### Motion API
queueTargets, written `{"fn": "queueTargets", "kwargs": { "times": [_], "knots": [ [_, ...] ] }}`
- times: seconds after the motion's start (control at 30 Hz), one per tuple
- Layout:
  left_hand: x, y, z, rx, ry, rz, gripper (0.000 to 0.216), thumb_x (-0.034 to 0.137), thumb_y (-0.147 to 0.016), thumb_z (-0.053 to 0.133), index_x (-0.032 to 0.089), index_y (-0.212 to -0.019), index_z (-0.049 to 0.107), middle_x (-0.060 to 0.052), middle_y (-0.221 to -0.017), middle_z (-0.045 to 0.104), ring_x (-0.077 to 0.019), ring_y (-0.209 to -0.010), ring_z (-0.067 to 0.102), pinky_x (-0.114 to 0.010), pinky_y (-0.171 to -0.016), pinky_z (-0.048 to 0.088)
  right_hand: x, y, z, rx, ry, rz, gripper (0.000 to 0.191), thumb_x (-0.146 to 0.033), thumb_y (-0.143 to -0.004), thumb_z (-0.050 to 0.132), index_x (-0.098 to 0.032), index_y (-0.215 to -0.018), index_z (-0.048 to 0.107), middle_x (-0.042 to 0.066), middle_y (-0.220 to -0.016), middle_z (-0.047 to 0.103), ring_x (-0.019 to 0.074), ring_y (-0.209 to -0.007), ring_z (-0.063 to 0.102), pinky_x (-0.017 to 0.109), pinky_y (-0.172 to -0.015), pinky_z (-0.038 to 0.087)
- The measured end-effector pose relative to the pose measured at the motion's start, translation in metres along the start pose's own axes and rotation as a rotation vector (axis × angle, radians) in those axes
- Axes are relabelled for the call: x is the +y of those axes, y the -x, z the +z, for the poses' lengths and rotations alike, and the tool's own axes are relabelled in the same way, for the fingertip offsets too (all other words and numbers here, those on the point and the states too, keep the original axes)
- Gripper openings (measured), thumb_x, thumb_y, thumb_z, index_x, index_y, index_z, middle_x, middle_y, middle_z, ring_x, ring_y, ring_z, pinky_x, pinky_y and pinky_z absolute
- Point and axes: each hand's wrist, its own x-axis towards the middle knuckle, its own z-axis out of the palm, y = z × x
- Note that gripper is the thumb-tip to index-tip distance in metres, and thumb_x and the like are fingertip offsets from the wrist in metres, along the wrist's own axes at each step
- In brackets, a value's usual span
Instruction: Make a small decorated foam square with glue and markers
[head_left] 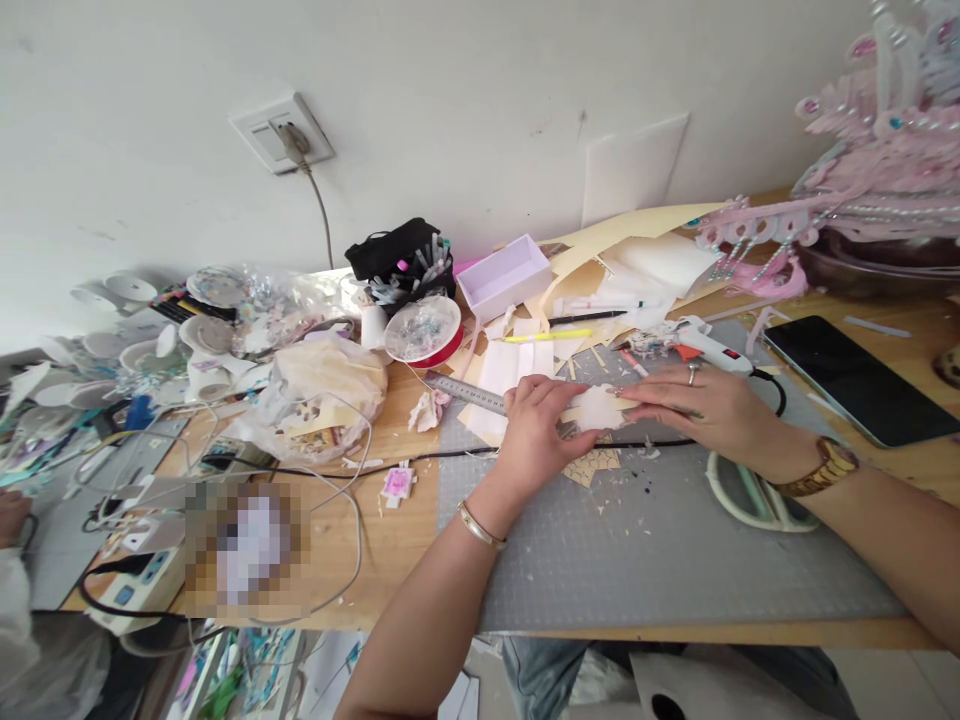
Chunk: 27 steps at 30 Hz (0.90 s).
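Observation:
Between my two hands is a small white cut-out piece (595, 408) with a scalloped edge. My left hand (534, 420) grips its left side between thumb and fingers. The fingers of my right hand (686, 400) are pinched at its right edge. Under the hands lies a grey cutting mat (600, 560). A patterned tan scrap (592, 468) rests just below the white piece. A steel ruler (469, 392) reaches toward my left hand from the left. White-handled scissors (750, 495) lie beneath my right wrist, and a glue gun (712, 348) is behind my right hand.
A black phone (862, 380) lies at the right. Behind are a lilac box (506, 275), a yellow pencil (547, 336) and a red-rimmed dish (424, 335). A black cable (450, 455) crosses the mat. Plastic bags (322, 390) and a power strip (142, 590) are left; a co-worker's hand (13, 515) shows at the far-left edge.

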Motion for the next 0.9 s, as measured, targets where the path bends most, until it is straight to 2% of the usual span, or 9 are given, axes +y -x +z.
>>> {"fn": "queueTargets", "kwargs": {
  "times": [0.13,0.27,0.4,0.53,0.73,0.9],
  "knots": [
    [0.000,0.000,0.000,0.009,0.010,0.005,0.048,0.032,-0.074,0.085,0.023,-0.118,0.068,-0.005,-0.110,0.073,-0.0281,-0.111,0.056,-0.042,-0.096,0.040,0.000,0.002,-0.001,0.018,0.012,0.003,0.021,-0.046,-0.092,0.063,-0.034,-0.098,0.080,0.000,-0.095,0.081,0.0232,-0.085,0.074,0.040,-0.086,0.059],
    [0.000,0.000,-0.001,0.023,0.021,0.020,0.049,0.032,-0.073,0.086,0.021,-0.117,0.068,-0.005,-0.108,0.074,-0.0278,-0.110,0.056,-0.041,-0.096,0.039,0.003,0.005,-0.001,0.045,0.062,-0.074,0.016,-0.040,-0.093,0.065,-0.032,-0.097,0.079,0.000,-0.092,0.080,0.0213,-0.082,0.074,0.035,-0.079,0.058],
    [0.001,0.001,0.000,0.020,0.009,0.025,0.048,0.031,-0.074,0.085,0.022,-0.118,0.068,-0.004,-0.108,0.073,-0.0275,-0.109,0.055,-0.041,-0.094,0.040,0.007,0.005,0.001,0.073,0.137,-0.161,0.016,-0.037,-0.095,0.063,-0.028,-0.095,0.076,0.001,-0.082,0.078,0.0188,-0.071,0.071,0.031,-0.067,0.053],
    [0.001,0.001,0.001,0.031,-0.001,0.049,0.048,0.031,-0.073,0.086,0.023,-0.117,0.068,-0.004,-0.107,0.073,-0.0271,-0.109,0.056,-0.041,-0.092,0.040,0.007,0.004,0.000,0.045,0.153,-0.169,0.014,-0.037,-0.095,0.063,-0.026,-0.095,0.073,0.000,-0.075,0.074,0.0165,-0.061,0.066,0.029,-0.061,0.050],
    [-0.001,0.002,0.002,0.048,-0.004,0.078,0.047,0.032,-0.073,0.086,0.024,-0.116,0.068,-0.003,-0.106,0.074,-0.0263,-0.108,0.056,-0.041,-0.093,0.040,0.008,0.002,-0.004,0.022,0.073,-0.192,0.015,-0.037,-0.094,0.064,-0.026,-0.095,0.073,0.001,-0.082,0.077,0.0173,-0.070,0.070,0.029,-0.067,0.052],
    [-0.002,0.002,0.002,0.054,-0.003,0.086,0.047,0.033,-0.073,0.086,0.024,-0.116,0.068,-0.004,-0.107,0.074,-0.0264,-0.108,0.056,-0.041,-0.093,0.040,0.010,0.004,-0.004,0.008,0.024,-0.140,0.013,-0.038,-0.092,0.067,-0.028,-0.095,0.076,0.001,-0.084,0.078,0.0180,-0.071,0.071,0.030,-0.069,0.053]
  ]
}}
